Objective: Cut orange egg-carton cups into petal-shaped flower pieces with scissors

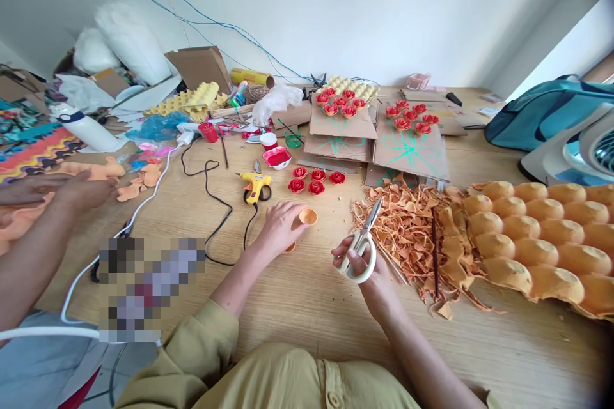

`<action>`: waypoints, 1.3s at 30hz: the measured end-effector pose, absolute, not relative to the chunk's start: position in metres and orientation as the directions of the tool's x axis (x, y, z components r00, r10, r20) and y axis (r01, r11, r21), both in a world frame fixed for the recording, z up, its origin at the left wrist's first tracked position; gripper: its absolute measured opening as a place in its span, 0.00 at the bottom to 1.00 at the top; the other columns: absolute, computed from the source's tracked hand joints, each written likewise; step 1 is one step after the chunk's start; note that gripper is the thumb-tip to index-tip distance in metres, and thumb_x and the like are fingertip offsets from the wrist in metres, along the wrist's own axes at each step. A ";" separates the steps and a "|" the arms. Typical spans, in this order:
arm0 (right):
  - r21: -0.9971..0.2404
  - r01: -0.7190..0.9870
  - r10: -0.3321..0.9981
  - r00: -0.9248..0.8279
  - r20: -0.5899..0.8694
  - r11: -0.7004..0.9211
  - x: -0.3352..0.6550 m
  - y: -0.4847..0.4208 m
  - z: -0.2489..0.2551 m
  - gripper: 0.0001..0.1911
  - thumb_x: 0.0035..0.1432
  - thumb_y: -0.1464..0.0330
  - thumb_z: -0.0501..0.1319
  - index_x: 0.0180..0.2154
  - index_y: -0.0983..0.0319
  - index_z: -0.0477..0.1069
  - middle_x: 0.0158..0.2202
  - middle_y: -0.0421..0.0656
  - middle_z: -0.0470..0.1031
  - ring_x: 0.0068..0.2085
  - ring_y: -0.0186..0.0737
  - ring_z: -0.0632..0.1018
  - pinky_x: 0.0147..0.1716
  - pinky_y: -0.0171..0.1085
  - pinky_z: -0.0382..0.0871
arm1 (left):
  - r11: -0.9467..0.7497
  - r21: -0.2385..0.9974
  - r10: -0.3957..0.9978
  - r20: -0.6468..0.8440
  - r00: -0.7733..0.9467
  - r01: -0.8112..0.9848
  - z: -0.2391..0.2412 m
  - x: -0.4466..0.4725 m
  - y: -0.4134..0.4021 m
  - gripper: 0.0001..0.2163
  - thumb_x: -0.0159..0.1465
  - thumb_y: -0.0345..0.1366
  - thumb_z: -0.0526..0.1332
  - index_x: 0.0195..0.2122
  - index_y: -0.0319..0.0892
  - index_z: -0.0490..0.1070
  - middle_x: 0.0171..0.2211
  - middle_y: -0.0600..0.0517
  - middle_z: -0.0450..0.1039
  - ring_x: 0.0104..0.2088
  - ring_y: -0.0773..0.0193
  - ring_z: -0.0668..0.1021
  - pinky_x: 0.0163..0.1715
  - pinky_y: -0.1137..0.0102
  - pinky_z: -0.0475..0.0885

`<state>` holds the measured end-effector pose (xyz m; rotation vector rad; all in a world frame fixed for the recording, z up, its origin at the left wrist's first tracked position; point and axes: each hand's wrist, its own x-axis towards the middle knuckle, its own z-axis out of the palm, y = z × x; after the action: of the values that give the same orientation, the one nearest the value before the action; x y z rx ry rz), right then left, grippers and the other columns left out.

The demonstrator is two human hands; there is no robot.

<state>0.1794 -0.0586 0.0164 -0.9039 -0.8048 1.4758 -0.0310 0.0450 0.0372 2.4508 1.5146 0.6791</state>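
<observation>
My left hand (279, 230) pinches a small orange egg-carton cup (308, 216) between thumb and fingers, above the table. Under that hand another orange piece (290, 247) shows partly; the rest of it is hidden. In my right hand (371, 278) are scissors with cream handles (364, 249), their blades closed and pointing up and away. Several red painted paper roses (316, 187) stand on the table beyond my hands. A yellow glue gun (256, 188) lies to the left of them. Orange cut scraps (403, 223) are heaped just right of the scissors.
Orange egg trays (537, 230) fill the right side. Cardboard sheets (410, 147) carrying more red roses stand at the back. A red paint dish (277, 157) sits beyond the glue gun. At left, a co-worker's hand (89, 192) handles orange pieces; a white cable (144, 204) crosses the table.
</observation>
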 end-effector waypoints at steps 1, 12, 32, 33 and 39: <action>-0.881 -0.464 0.995 -0.032 -0.091 -0.096 0.180 -0.059 0.017 0.16 0.58 0.58 0.67 0.44 0.59 0.70 0.37 0.44 0.80 0.34 0.40 0.79 0.37 0.41 0.72 | -0.472 0.391 0.875 0.319 0.365 0.790 0.040 -0.037 0.043 0.15 0.62 0.35 0.63 0.51 0.44 0.71 0.50 0.46 0.75 0.51 0.53 0.75 0.51 0.56 0.68; -0.886 -0.452 0.994 -0.053 -0.092 -0.106 0.179 -0.062 0.018 0.16 0.58 0.58 0.67 0.44 0.59 0.70 0.37 0.43 0.79 0.34 0.40 0.79 0.37 0.40 0.72 | -0.524 0.319 0.847 0.294 0.443 0.790 0.032 -0.078 -0.021 0.05 0.63 0.33 0.62 0.39 0.45 0.75 0.41 0.49 0.73 0.43 0.57 0.73 0.44 0.61 0.67; -0.887 -0.457 0.997 -0.052 -0.055 -0.072 0.182 -0.064 0.026 0.14 0.60 0.61 0.66 0.44 0.60 0.69 0.36 0.42 0.78 0.34 0.37 0.78 0.37 0.39 0.71 | 0.267 0.910 0.926 -0.333 0.176 0.317 0.035 -0.039 -0.014 0.18 0.55 0.51 0.64 0.29 0.39 0.69 0.19 0.60 0.62 0.14 0.76 0.58 0.15 0.76 0.51; -0.889 -0.452 0.997 -0.056 -0.050 -0.070 0.182 -0.064 0.026 0.15 0.60 0.60 0.66 0.44 0.60 0.68 0.36 0.42 0.78 0.34 0.37 0.78 0.37 0.39 0.71 | 0.230 0.920 0.934 -0.300 0.193 0.318 0.036 -0.040 -0.014 0.17 0.57 0.51 0.63 0.30 0.39 0.69 0.18 0.60 0.61 0.15 0.75 0.59 0.16 0.76 0.52; -0.918 -0.391 0.998 -0.040 -0.053 -0.065 0.179 -0.063 0.023 0.17 0.57 0.59 0.68 0.43 0.60 0.69 0.35 0.42 0.78 0.32 0.37 0.78 0.34 0.38 0.71 | -0.221 0.885 0.953 0.107 0.283 0.409 0.056 -0.036 -0.023 0.06 0.64 0.37 0.59 0.32 0.41 0.67 0.31 0.54 0.68 0.30 0.68 0.72 0.29 0.74 0.67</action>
<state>0.1794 -0.0627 0.0235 -0.9334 -0.8967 1.4380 -0.0360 -0.0231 0.0558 1.7770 1.2376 0.8857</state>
